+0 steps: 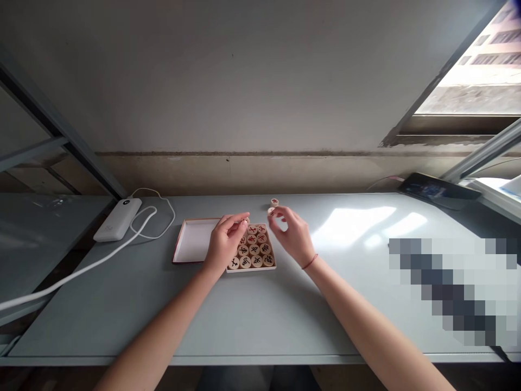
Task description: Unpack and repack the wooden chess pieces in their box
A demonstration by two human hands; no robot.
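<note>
Round wooden Chinese chess pieces (254, 249) with red or black characters lie in rows in a shallow box (251, 269) in front of me. My left hand (226, 238) reaches over the box's left side, pinching a chess piece (246, 220) near its back edge. Just beyond the back right corner, my right hand (293, 234) has thumb and forefinger closed on another chess piece (271, 210), partly hidden by the fingers. Behind that one, a chess piece with a red character (274, 202) rests on the desk. My left hand covers some of the box's contents.
A white box lid with a red edge (191, 247) lies left of the box. Farther left are a white power bank (118, 220) and a white cable (93, 264). A dark phone-like device (437, 190) leans at the back right. The wall (244, 174) bounds the grey desk (228, 320).
</note>
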